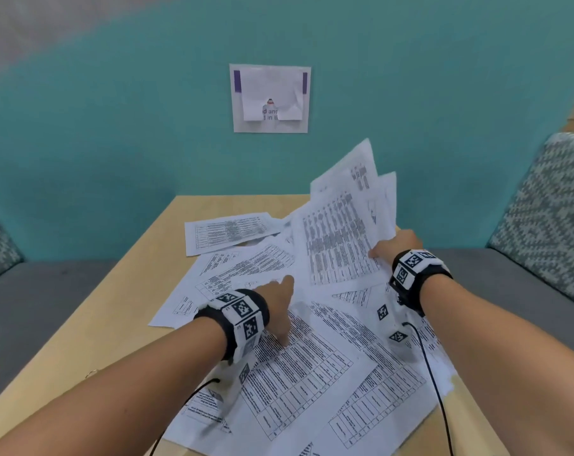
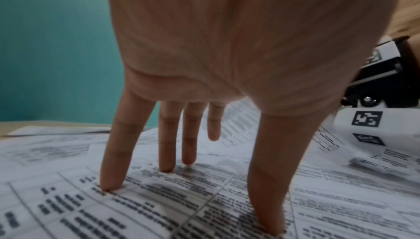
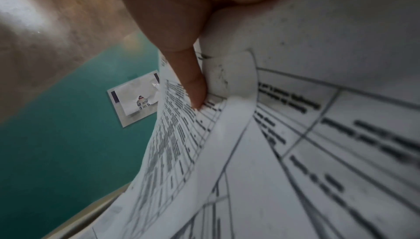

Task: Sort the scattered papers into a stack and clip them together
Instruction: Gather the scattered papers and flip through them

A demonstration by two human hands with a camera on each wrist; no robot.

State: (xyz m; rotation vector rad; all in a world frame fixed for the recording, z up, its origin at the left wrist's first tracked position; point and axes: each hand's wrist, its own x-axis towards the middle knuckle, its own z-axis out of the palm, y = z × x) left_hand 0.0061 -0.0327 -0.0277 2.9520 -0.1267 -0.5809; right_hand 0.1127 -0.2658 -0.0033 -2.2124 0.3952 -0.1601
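Several printed sheets lie scattered and overlapping on a light wooden table. My left hand rests on them with straight, spread fingers; in the left wrist view its fingertips press on a sheet of tables. My right hand holds a loose bundle of sheets raised and tilted above the table's far right. In the right wrist view the thumb pinches this bundle; the other fingers are hidden behind the paper. A small wire clip lies on the table's left edge.
A teal wall with a taped notice stands behind the table. Patterned cushions and grey seats flank it. Black cables trail from my wrist bands over the papers. Bare wood shows along the table's left side.
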